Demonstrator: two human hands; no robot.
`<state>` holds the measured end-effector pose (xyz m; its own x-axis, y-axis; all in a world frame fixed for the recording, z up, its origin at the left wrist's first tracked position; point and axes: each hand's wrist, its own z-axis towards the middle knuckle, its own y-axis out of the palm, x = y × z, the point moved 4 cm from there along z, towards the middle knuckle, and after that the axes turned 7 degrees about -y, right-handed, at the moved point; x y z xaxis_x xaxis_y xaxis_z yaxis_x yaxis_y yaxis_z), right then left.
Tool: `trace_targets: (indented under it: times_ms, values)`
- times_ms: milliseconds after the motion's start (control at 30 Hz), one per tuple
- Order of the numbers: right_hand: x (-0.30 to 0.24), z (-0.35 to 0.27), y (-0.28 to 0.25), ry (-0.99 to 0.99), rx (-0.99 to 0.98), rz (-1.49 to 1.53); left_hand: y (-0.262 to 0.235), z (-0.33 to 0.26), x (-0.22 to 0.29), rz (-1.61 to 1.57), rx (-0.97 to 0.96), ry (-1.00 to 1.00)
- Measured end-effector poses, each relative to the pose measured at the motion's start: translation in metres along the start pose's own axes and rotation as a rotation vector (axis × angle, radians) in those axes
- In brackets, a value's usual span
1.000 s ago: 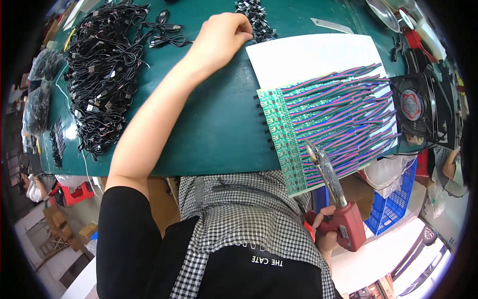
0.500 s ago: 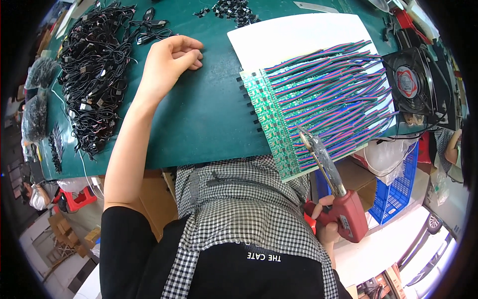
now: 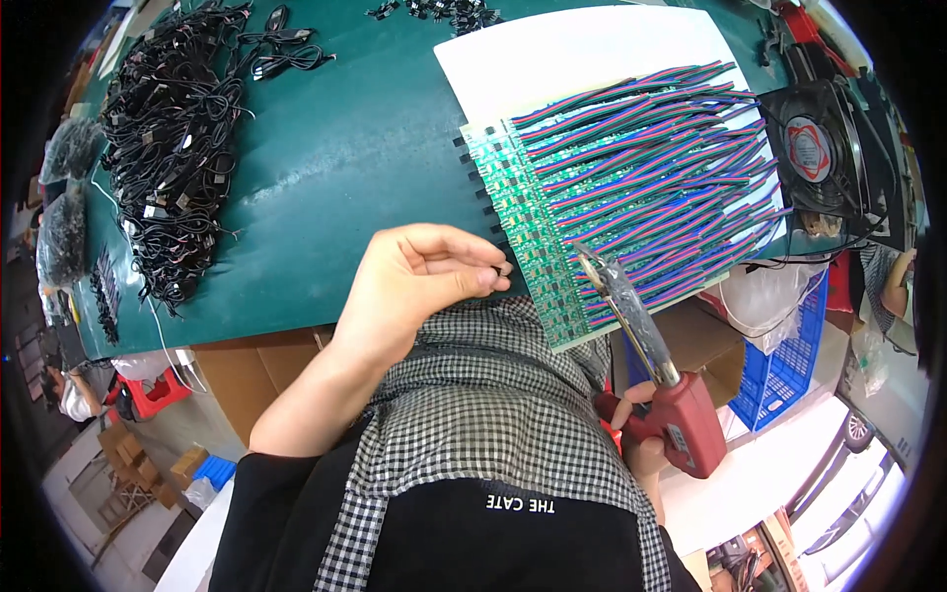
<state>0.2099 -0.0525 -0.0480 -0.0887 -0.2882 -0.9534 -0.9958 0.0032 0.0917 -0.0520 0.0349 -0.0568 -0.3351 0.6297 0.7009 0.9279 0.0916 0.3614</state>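
The left hand (image 3: 419, 281) hovers over the near edge of the dark green counter (image 3: 335, 187), its fingers curled in, thumb and forefinger pinched on something too small to tell, just beside the near left corner of the green panel of small circuit boards (image 3: 523, 247). That one panel lies on a white sheet (image 3: 582, 49), and a dense row of red, green and blue wire bundles (image 3: 661, 148), too many to count, runs off it to the right. The right hand (image 3: 641, 439) grips one red-handled soldering gun (image 3: 646, 355) below the counter's near edge, its tip at the panel's near edge. Between the panel and the heap of black cables (image 3: 173, 148) at the left, a broad bare stretch of counter lies open. One black fan (image 3: 819, 158) sits at the right edge.
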Motion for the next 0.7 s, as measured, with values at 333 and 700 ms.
trace_targets:
  times_ms: [333,700]
  values:
    - [-0.027,0.026,0.028,-0.096,-0.116,-0.224,0.051,-0.032,0.006,0.131,-0.189,-0.163]
    - [-0.040,0.026,0.054,-0.215,-0.062,-0.038,0.065,-0.029,-0.005,0.281,-0.348,-0.136]
